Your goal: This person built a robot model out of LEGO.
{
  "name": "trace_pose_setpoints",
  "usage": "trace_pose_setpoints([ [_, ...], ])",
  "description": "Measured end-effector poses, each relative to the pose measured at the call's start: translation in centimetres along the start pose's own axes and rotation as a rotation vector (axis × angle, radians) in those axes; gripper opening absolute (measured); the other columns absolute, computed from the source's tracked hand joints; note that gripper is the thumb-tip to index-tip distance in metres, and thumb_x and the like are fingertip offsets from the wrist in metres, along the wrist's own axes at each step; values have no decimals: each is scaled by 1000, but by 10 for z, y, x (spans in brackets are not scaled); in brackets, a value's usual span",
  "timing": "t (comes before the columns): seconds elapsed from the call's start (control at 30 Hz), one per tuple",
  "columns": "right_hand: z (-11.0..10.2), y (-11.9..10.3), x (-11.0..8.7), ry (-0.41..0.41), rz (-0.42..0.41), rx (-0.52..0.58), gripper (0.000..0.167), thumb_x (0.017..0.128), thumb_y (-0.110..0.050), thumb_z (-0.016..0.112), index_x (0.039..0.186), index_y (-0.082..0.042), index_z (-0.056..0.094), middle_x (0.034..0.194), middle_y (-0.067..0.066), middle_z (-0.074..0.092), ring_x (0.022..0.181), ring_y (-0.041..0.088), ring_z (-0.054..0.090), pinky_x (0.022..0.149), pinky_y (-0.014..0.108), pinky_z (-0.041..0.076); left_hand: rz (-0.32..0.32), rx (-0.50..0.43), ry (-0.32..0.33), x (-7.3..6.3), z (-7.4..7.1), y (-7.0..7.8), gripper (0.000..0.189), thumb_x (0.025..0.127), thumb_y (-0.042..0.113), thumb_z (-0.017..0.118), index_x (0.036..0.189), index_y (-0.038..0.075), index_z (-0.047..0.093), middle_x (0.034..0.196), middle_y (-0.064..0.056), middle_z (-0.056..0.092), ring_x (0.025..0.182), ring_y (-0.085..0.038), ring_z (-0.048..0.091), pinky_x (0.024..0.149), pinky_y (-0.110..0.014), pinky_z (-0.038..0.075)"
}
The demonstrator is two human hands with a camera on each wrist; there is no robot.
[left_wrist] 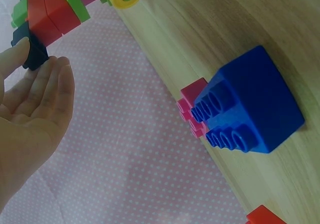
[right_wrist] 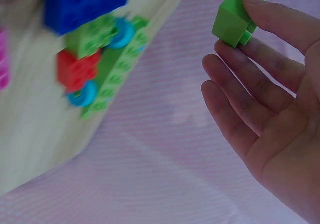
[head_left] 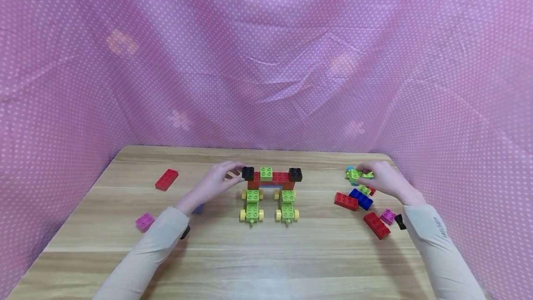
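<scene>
My left hand (head_left: 218,180) pinches the black brick (head_left: 248,173) at the left end of a built structure, thumb on one side and fingertips on the other. This structure has a red beam (head_left: 272,178) topped by a green brick (head_left: 266,172), with a second black brick (head_left: 295,174) at its right end. Two light green wheeled bases (head_left: 252,206) with yellow wheels extend toward me. At the right, my right hand (head_left: 383,177) holds a small green brick (right_wrist: 235,16) between thumb and fingertips, raised above the table. A long green piece with blue wheels (right_wrist: 117,66) lies near it.
Right of the structure lie red bricks (head_left: 346,201), a dark blue brick (head_left: 361,199) and a magenta brick (head_left: 388,216). On the left are a red brick (head_left: 167,179), a pink brick (head_left: 145,222) and a blue brick (left_wrist: 260,104). Pink dotted cloth (head_left: 266,82) surrounds the table.
</scene>
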State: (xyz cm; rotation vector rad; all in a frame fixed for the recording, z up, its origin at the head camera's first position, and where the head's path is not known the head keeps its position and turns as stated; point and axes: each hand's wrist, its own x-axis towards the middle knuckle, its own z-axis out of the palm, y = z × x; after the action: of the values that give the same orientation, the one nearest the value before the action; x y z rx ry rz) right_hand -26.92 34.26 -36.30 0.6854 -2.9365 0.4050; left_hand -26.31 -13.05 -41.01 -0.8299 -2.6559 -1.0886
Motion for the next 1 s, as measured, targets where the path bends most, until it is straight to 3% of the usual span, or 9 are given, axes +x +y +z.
trace_pose_setpoints([
  [0.17,-1,-21,14,-13,-47,14,29,88,-18,74,111,0,70,104,14,74,94,28,69,77,41,60,4,-1,2,0,0,-1,41,94,15,67,131,1,60,120,-17,68,103,-28,69,87,-37,61],
  [0.33,2,-40,29,21,-105,14,26,87,-19,75,108,-5,71,102,10,74,98,28,69,85,47,59,14,2,8,0,0,-1,41,93,14,68,130,-2,60,119,-18,68,102,-28,69,87,-38,61],
  [0.77,-2,-84,53,54,-251,52,25,86,-17,77,107,-5,71,104,10,75,100,30,70,90,47,59,12,0,2,2,0,-1,40,93,14,68,129,-1,60,119,-18,69,101,-30,69,86,-38,61],
  [1.0,-3,-99,61,42,-258,29,25,87,-21,76,109,-9,71,106,6,75,101,25,70,92,44,59,9,-1,2,2,1,-2,39,93,15,68,129,0,61,118,-17,69,101,-29,69,86,-38,61],
])
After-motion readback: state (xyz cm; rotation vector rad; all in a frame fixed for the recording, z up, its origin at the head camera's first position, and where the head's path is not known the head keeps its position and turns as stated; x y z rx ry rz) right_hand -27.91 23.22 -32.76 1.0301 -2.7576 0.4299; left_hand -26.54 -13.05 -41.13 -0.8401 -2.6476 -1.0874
